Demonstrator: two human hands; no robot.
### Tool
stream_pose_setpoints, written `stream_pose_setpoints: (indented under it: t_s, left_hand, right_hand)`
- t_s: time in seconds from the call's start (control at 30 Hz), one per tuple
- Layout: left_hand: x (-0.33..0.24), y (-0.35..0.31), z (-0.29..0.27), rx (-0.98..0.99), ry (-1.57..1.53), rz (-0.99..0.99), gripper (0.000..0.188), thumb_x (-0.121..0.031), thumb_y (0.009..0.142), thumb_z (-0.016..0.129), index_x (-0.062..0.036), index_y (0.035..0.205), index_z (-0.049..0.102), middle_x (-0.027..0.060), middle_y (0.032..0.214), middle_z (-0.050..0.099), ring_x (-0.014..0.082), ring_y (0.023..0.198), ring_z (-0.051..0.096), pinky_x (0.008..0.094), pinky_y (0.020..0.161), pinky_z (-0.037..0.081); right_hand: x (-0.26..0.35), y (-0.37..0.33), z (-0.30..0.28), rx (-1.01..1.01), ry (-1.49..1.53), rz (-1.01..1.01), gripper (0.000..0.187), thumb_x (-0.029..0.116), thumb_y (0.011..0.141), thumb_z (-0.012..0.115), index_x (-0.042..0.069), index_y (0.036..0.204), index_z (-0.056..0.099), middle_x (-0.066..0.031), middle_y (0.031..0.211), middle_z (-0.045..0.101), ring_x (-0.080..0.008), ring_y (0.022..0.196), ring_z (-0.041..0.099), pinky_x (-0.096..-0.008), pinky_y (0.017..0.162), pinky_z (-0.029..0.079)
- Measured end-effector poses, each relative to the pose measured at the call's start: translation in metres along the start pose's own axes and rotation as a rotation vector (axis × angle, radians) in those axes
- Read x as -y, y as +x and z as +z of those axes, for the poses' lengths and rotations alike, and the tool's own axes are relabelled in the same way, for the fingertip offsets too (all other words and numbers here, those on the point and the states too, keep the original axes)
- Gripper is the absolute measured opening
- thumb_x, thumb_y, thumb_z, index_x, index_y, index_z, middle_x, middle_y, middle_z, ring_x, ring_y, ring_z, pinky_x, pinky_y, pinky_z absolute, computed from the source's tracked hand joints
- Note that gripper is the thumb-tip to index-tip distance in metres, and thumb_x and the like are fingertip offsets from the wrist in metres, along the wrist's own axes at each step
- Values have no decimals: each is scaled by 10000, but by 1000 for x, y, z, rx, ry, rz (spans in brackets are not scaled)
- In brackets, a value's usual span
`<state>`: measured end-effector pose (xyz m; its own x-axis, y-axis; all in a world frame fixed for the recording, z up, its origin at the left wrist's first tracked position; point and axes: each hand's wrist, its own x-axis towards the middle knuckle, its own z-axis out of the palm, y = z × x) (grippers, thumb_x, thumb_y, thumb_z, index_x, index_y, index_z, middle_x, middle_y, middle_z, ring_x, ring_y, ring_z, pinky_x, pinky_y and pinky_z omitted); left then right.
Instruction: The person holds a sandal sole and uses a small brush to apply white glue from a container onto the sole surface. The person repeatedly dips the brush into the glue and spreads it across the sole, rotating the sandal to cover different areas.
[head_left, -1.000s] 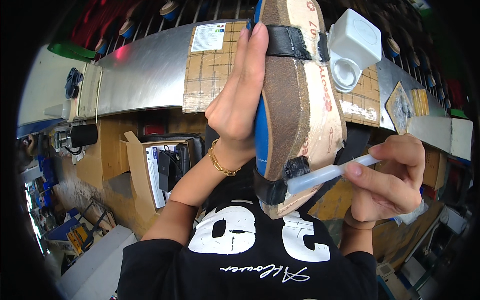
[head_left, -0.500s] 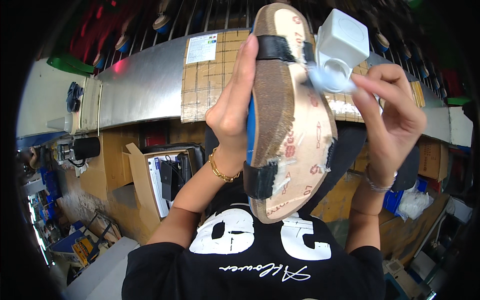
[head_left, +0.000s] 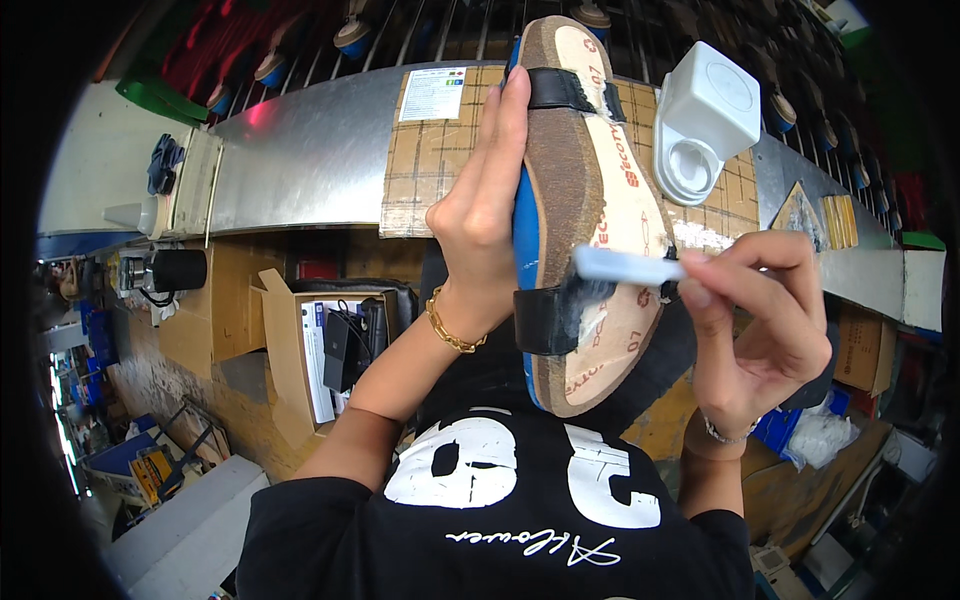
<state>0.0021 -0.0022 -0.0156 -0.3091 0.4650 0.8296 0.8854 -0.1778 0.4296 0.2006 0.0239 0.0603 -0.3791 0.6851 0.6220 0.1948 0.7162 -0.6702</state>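
Half a second ago the white stick (head_left: 632, 266) was a blur beside the round mouth of the white bottle (head_left: 725, 95); now it lies across the lower part of the upturned sandal (head_left: 598, 200), its far end close to the inner end of the lower black strap (head_left: 546, 320). That end is slightly blurred, so whether it touches the sole cannot be told. Reckoned from the middle of the sandal, which stands sole toward the camera, the bottle is at about half past one, on a cardboard sheet (head_left: 435, 170), and a strip of that cardboard shows between bottle and sandal. The right hand (head_left: 765, 320), at four o'clock, is closed in a pinch on the near end of the stick, thumb and forefinger pressed together on it. The left hand (head_left: 482, 215), at nine o'clock, grips the sandal by its side as it did before, fingers straight and close together, their tips by the upper black strap (head_left: 558, 88) near twelve o'clock; its thumb is hidden.
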Motion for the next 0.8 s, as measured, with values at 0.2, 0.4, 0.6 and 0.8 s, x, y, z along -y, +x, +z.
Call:
stream_pose_setpoints:
  t_s: [0.2, 0.4, 0.6, 0.8]
  left_hand:
    - [2, 1, -1, 5, 44, 28, 699, -165, 778, 802, 16, 1409, 559, 171, 1082, 754, 138, 695, 720, 259, 606, 553]
    - [-1, 1, -4, 61, 20, -9, 694, -166, 775, 801, -1, 1408, 567, 182, 1169, 728, 153, 732, 733, 259, 625, 557]
    - [3, -4, -4, 64, -4, -3, 697, -168, 790, 799, -7, 1422, 552, 171, 1167, 731, 158, 743, 737, 261, 636, 562]
    - [5, -2, -3, 107, -58, -94, 718, -168, 789, 806, -23, 1439, 538, 142, 1078, 759, 140, 755, 737, 268, 636, 570]
  right_hand:
    - [-3, 3, -4, -6, -39, -108, 395, -1, 502, 821, 172, 857, 835, -32, 847, 585, -124, 702, 528, -228, 595, 386]
    - [-4, 2, -7, 63, -30, -112, 407, 59, 451, 786, 214, 824, 839, -4, 793, 579, -127, 706, 523, -255, 627, 379]
    - [-9, 4, -15, 254, 163, -86, 219, 144, 534, 810, 138, 753, 805, -40, 780, 577, -147, 717, 511, -267, 651, 339]
    - [6, -4, -5, 77, 98, 100, 306, 35, 552, 819, 146, 837, 832, -31, 806, 599, -138, 691, 541, -248, 590, 378]
